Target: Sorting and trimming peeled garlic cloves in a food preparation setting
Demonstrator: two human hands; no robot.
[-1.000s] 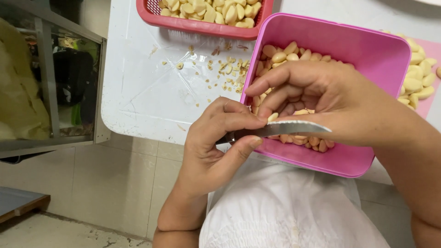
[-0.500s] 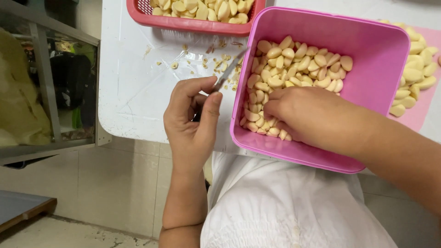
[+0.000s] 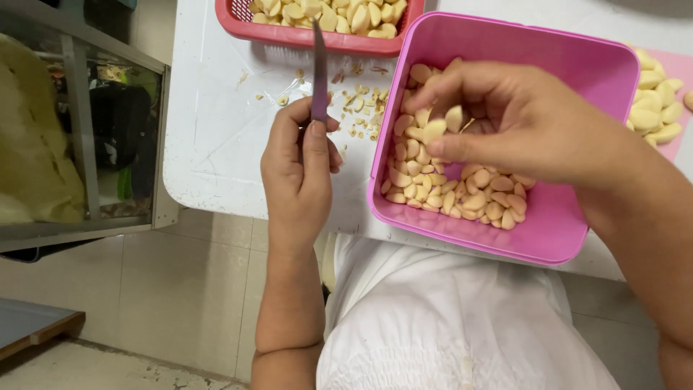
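Note:
My left hand [image 3: 299, 170] grips a small knife [image 3: 319, 68] whose blade points away from me, over the white table's near edge. My right hand [image 3: 516, 123] hovers over a pink square tub [image 3: 570, 65] and pinches peeled garlic cloves [image 3: 442, 124] between thumb and fingers. The tub holds several more peeled cloves [image 3: 455, 195] on its left and near side. Small cut garlic ends [image 3: 357, 108] lie scattered on the table between the knife and the tub.
A red basket [image 3: 310, 32] of peeled cloves stands at the far side of the white table [image 3: 216, 137]. More cloves lie on a pink board [image 3: 660, 94] at the right. A glass-fronted cabinet [image 3: 79, 137] stands left; tiled floor below.
My right hand has come up out of the tub with cloves in its fingers. The knife in my left hand has swung from tilted right to pointing straight away.

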